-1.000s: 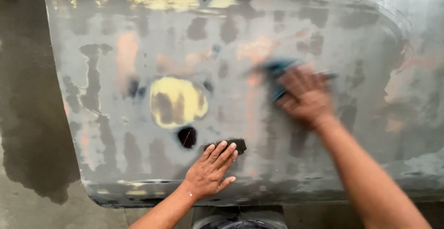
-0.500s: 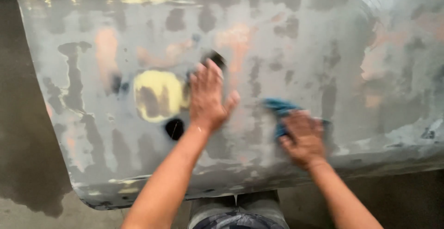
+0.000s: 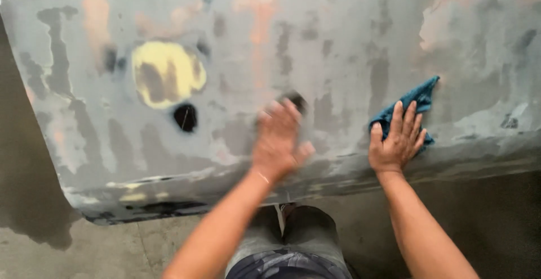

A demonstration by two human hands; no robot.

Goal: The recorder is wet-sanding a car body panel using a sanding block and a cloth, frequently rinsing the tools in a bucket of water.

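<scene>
Panel [image 3: 338, 42] rubbing underway: right hand [image 3: 397, 141] presses flat on blue cloth [image 3: 420, 98] at 3 o'clock; left hand [image 3: 279, 138], blurred, fingers spread, seems to cover a dark block.

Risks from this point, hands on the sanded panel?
1. The left hand is blurred and a small dark block peeks out above its fingertips; a loose hold might let it slip or scuff the grey panel.
2. The right hand pins only part of the blue cloth; the free corner may fold and skip spots.
3. Bare palms may smear the yellow filler patch area.
</scene>
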